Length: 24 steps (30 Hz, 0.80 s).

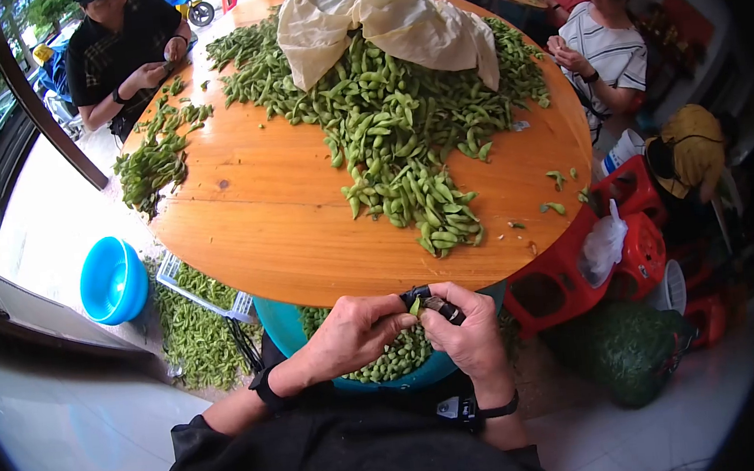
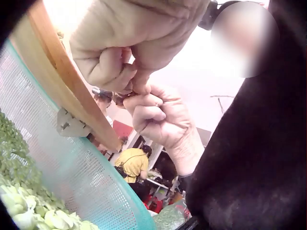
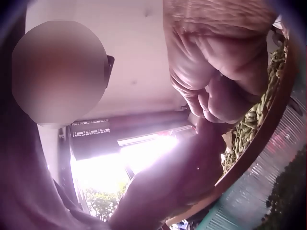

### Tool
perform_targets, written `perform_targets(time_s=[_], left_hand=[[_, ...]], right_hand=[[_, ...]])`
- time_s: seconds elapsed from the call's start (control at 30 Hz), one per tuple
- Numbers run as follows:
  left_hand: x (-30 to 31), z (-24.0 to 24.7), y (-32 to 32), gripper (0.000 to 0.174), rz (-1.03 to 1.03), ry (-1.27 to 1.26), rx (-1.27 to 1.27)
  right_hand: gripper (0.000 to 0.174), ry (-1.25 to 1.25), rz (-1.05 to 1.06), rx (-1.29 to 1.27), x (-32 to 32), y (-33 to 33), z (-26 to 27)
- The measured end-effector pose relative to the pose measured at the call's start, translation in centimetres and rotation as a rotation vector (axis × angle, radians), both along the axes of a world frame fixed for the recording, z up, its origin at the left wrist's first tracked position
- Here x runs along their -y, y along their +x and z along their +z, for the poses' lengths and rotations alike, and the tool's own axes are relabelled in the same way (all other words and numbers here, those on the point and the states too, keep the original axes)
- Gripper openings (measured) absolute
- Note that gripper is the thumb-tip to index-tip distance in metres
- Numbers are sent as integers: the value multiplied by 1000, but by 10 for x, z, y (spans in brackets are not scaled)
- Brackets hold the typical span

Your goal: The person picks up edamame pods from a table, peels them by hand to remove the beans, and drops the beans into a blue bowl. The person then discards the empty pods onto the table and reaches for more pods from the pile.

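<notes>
In the head view both hands meet just below the table's front edge, above a teal basket (image 1: 282,331) of shelled green beans (image 1: 402,357). The left hand (image 1: 350,336), its fingers curled, pinches one end of a green pod (image 1: 416,306). Against it, the right hand (image 1: 470,331) holds the pod's other side with thumb and fingers; dark bands wrap some fingertips. The left wrist view shows the left hand (image 2: 139,36) touching the right hand (image 2: 163,120) at the fingertips. In the right wrist view the right hand (image 3: 220,57) hides the pod.
Heaped pods (image 1: 392,107) with a pale cloth (image 1: 374,18) cover part of the round wooden table (image 1: 256,202). Blue basins (image 1: 114,281) and a crate (image 1: 201,289) stand at left, red stools (image 1: 638,256) and a green sack (image 1: 620,353) at right. People sit around the table.
</notes>
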<state>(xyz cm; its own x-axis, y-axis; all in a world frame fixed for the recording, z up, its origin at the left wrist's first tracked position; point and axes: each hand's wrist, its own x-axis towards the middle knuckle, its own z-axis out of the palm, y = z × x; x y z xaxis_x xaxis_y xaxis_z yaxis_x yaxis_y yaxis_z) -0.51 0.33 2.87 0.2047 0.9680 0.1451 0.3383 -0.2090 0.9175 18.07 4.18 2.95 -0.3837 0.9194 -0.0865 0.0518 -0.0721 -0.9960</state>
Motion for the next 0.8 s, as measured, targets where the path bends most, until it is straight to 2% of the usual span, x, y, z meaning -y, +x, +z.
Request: perform_targets(time_s=[0.13,0.2,0.23,0.37,0.47,0.53,0.57,0.6,0.63,0.67,0.73,0.77,0.8], left_hand=[[1,-11,7,19,30,112,5],[1,-16,9,19,30,259,-2],[3,-13,5,19,-32,210,-21],[3,-21,4,18,22,285,-51],[-1,-12,-4,18,-55,208,-40],[-1,-1,-10,25,-161,-245,180],[0,-6,-12,29,-201,-356,196],[3,-8,-9,29,-197,-362,199],[5,-10,-4,28,-153,-425,315],[6,-11,-1,28,-108,-485,432],[10,-19,4,24,-105,-550,469],[13,-32,9,20,-80,-512,585],[14,-37,12,25,-54,-474,702]], right_hand=[[17,-118,-24,-82,2,-1,-7],[17,-86,-21,-46,3,-3,-2],[17,-54,-22,-10,3,-3,-1],[17,-33,-8,4,4,-2,-2],[17,-175,4,-115,4,2,-3],[19,-217,30,-103,5,3,-4],[19,-218,30,-103,5,3,-5],[19,-73,-1,10,7,1,-8],[19,77,-31,120,7,-1,-9],[19,77,-27,119,8,-3,-8],[18,436,-87,247,11,-7,-4],[18,436,-85,248,11,-8,-3],[17,485,-90,254,12,-9,-2]])
